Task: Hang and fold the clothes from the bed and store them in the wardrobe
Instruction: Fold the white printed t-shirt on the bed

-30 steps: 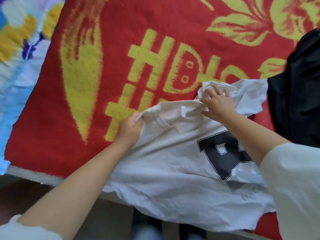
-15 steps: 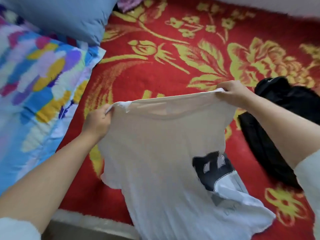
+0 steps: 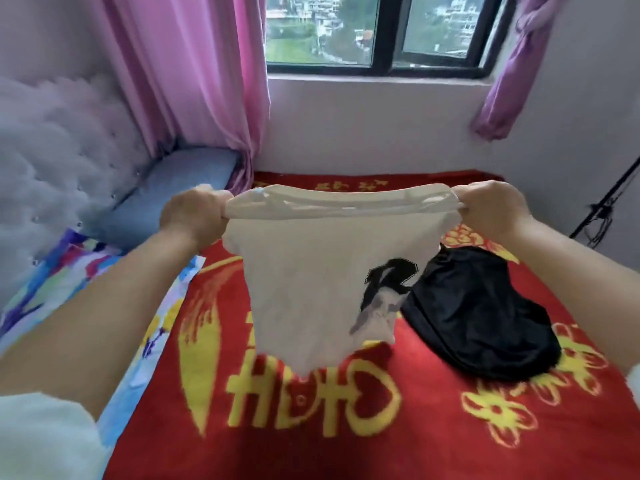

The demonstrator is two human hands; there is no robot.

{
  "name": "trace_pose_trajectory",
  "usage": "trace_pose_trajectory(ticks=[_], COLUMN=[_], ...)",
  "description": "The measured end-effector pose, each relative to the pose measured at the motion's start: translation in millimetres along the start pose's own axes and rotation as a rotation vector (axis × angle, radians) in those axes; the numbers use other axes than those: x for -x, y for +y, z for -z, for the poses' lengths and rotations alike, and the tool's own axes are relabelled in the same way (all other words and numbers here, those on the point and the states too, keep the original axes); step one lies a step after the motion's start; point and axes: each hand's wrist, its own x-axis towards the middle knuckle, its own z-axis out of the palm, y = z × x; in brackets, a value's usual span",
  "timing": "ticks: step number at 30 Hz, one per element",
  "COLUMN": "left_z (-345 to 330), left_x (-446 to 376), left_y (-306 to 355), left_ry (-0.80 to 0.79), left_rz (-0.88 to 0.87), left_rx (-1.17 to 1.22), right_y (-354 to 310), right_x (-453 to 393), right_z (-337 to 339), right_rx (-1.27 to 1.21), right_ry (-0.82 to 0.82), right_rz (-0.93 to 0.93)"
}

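- Now the white T-shirt (image 3: 322,271) hangs in the air above the bed, stretched by its top edge between two hands, clear of the blanket.
- Its top edge runs level from left to right; the cloth narrows downward to a point near the blanket's yellow lettering, so its long axis hangs roughly vertical.
- A black printed letter shows on its lower right part, partly creased.
- The left hand (image 3: 192,216) has its fingers curled tight round the left end of the bunched top edge.
- The right hand (image 3: 491,207) pinches the right end likewise, fingers closed on the fabric.
- A black garment (image 3: 485,317) lies crumpled on the bed, right of the shirt and below the right forearm.
- The bed carries a red blanket (image 3: 398,452) with yellow flowers and characters; a multicoloured quilt (image 3: 69,268) lies along its left side.
- A blue pillow (image 3: 173,192) rests against the white tufted headboard (image 3: 52,168) at left.
- Behind stand pink curtains (image 3: 194,81), a dark-framed window (image 3: 381,32) and a pale wall; a black stand with cables (image 3: 602,216) leans at far right.
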Motion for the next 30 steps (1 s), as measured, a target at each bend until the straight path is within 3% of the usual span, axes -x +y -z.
trace_pose_trajectory(ticks=[2,5,8,11,14,19,25,30], left_z=[28,60,82,84,91,110,98,47], left_x=[31,90,144,192,222,235,215,184], left_y=[21,38,45,45,43,32,6,-17], left_ry=[-0.173,-0.570,-0.877,-1.035,-1.052,-0.940,-0.671,-0.496], left_rz=[0.029,0.028,0.017,0.076,0.159,0.244,0.316,0.327], left_rx=[-0.063,-0.093,-0.099,-0.083,0.009,0.102,0.208,0.220], right_y=[6,5,-1,-4,-11,-18,-35,-54], right_x=[41,106,159,197,215,203,166,126], right_z=[8,24,49,72,88,97,79,25], right_rx=[-0.220,-0.637,-0.631,-0.615,-0.659,-0.566,-0.381,-0.271], right_ry=[-0.026,-0.258,-0.586,-0.808,-0.902,-0.790,-0.624,-0.600], right_rz=[-0.168,-0.179,-0.100,-0.094,-0.104,-0.090,-0.092,-0.166])
